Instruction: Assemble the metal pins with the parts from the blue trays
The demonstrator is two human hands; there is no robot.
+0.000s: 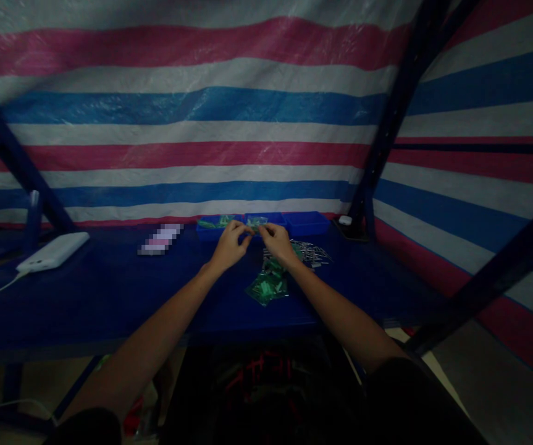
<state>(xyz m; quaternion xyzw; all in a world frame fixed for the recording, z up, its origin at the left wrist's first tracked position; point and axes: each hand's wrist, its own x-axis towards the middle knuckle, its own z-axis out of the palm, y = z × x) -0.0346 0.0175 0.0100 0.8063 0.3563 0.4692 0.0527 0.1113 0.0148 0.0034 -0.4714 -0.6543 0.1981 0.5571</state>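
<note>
My left hand [230, 245] and my right hand [277, 241] meet over the blue table, fingers closed in a pinch. Between their fingertips is a small clear plastic bag [257, 221] with pale green bits inside; dim light blurs its contents. Just behind stand blue bins: the left bin [207, 233] holds green packets, and the middle bin [275, 218] is partly hidden by my right hand. Below my right wrist lie clear bags of green plastic pieces [267, 288]. Beside that wrist is a loose heap of thin metal screws or nails [313, 252].
A blue right-hand bin [307, 222] stands beside a dark phone-like slab [352, 230] with a small white case on it. To the left are a blurred-out flat item [160, 239] and a white power bank [54, 252] with a cable. Blue metal posts frame the table.
</note>
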